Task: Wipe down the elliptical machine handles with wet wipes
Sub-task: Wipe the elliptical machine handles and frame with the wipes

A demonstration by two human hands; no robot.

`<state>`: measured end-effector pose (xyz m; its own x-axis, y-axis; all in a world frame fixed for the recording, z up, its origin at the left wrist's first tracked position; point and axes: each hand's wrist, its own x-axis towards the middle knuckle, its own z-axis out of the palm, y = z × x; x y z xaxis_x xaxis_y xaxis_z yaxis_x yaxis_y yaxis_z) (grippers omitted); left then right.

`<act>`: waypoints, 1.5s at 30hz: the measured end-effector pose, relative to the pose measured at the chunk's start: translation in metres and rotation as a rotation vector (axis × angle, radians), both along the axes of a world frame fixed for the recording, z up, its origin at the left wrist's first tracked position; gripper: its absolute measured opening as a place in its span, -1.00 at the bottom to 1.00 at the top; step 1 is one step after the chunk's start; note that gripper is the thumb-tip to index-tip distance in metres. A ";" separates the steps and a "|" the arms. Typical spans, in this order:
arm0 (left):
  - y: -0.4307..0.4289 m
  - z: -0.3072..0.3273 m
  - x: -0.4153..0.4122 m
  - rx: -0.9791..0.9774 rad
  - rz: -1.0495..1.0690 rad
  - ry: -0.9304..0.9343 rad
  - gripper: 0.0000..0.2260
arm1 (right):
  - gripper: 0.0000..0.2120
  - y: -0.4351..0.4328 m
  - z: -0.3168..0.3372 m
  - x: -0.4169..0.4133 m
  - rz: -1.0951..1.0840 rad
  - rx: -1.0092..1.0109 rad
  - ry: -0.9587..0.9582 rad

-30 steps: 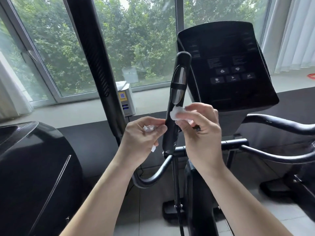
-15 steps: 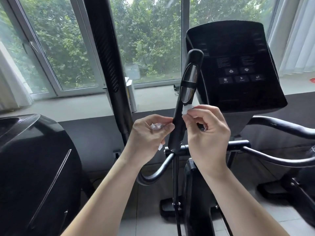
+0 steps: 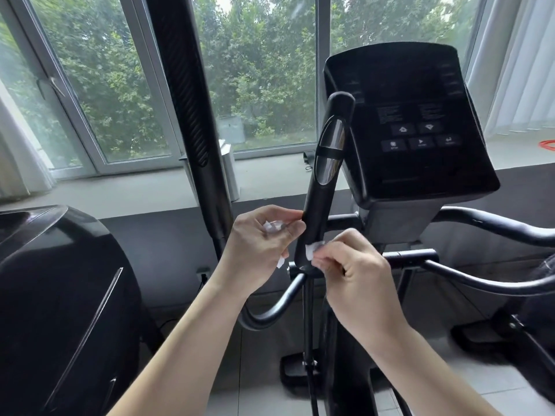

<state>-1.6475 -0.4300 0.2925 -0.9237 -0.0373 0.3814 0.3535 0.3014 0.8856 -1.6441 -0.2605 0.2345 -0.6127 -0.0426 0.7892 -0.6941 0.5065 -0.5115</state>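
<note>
The right hand [image 3: 357,271] has slid down the upright handle [image 3: 324,193]. Half a second ago its wet wipe [image 3: 312,250] sat just under the shiny plate [image 3: 329,151]. Now it presses near the handle's bottom end, at 6 o'clock, so this side looks nearly wiped. The right fingers pinch that wipe. The left hand [image 3: 255,250], at 9 o'clock from the handle, curls round a crumpled wipe [image 3: 271,227], and its fingertips touch the handle. The handle's back is hidden. The side bars [image 3: 495,223] at 3 o'clock are cut off.
</note>
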 end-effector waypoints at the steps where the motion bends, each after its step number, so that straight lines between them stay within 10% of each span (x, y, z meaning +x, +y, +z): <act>1: 0.000 0.000 0.000 -0.002 0.000 0.000 -0.88 | -0.72 0.003 0.002 0.002 0.031 -0.002 -0.028; 11: 0.000 -0.003 0.001 -0.018 0.013 0.020 -0.90 | -0.88 -0.002 0.029 -0.018 0.006 -0.120 0.214; 33: -0.001 -0.030 0.008 0.009 0.069 0.026 -0.87 | -0.79 0.003 -0.047 -0.020 0.142 -0.174 -0.080; 45: 0.003 -0.028 0.012 -0.007 0.090 0.038 -0.88 | -0.90 -0.011 -0.014 -0.021 0.375 -0.647 -0.152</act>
